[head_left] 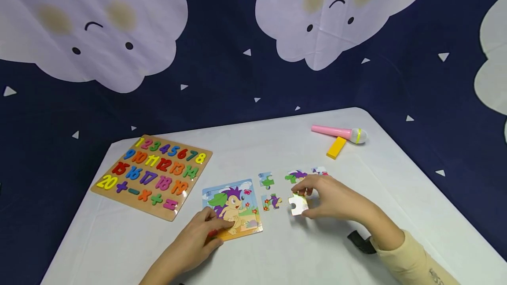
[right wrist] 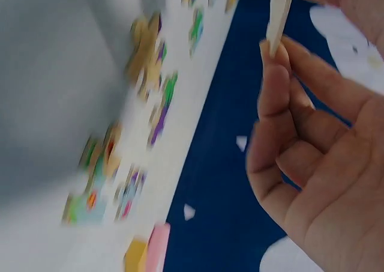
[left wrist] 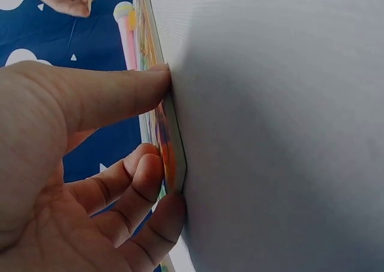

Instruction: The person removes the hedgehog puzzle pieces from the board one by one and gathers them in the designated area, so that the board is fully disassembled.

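Note:
My right hand (head_left: pixel 332 197) pinches a jigsaw piece (head_left: pixel 299 204) between thumb and fingers, above the table; in the right wrist view the piece (right wrist: pixel 278 17) appears edge-on. The left hand (head_left: pixel 200 234) holds the near-left corner of a square puzzle board (head_left: pixel 247 197), which shows a purple-haired hedgehog with a green leaf. In the left wrist view, curled fingers (left wrist: pixel 147 182) and the thumb touch the board's edge (left wrist: pixel 175 146). Between board and right hand lie two loose pieces, one blue and green (head_left: pixel 266 180), one with flowers (head_left: pixel 271 202). Another piece (head_left: pixel 295 176) lies beyond the right fingers.
A wooden number board (head_left: pixel 152 175) with colourful digits and signs lies at the left. Far right, a pink toy microphone (head_left: pixel 332 132) touches a yellow block (head_left: pixel 336 147). Some black object (head_left: pixel 361 242) sits by the right forearm. One more piece (head_left: pixel 319 170) is partly hidden behind the right hand.

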The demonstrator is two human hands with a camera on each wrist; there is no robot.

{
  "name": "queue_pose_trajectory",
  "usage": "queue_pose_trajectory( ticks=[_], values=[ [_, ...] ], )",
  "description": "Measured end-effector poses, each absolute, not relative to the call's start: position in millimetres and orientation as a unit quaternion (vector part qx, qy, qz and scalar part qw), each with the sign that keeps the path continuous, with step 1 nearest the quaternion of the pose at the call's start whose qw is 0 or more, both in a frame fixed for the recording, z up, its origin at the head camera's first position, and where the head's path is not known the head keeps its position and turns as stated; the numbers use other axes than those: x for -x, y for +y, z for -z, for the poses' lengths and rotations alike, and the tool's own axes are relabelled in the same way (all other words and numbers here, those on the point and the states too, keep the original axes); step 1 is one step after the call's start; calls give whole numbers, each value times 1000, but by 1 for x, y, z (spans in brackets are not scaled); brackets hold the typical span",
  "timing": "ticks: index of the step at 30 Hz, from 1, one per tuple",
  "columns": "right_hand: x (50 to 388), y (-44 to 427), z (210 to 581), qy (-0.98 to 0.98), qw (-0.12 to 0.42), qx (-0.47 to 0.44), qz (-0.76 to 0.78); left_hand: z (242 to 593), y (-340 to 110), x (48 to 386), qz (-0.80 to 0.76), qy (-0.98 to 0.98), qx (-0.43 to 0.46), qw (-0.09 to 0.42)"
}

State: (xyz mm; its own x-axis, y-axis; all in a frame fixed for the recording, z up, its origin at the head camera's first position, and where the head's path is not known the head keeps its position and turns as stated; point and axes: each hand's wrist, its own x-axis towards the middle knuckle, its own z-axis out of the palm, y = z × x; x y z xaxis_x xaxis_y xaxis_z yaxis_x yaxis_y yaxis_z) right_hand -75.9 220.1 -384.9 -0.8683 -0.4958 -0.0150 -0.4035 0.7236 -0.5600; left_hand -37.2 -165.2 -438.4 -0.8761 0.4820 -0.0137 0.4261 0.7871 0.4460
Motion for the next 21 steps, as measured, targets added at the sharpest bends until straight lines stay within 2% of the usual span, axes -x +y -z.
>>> queue_pose_trajectory(
  ticks=[12, 21],
  values=[
    [56, 290, 402, 917, 75, 227, 318, 439, -166, 36, -218, 944, -242, 49],
    [52, 308, 423, 899, 110, 224, 359, 439, -166, 36, -220, 943, -245, 47]
  ],
)
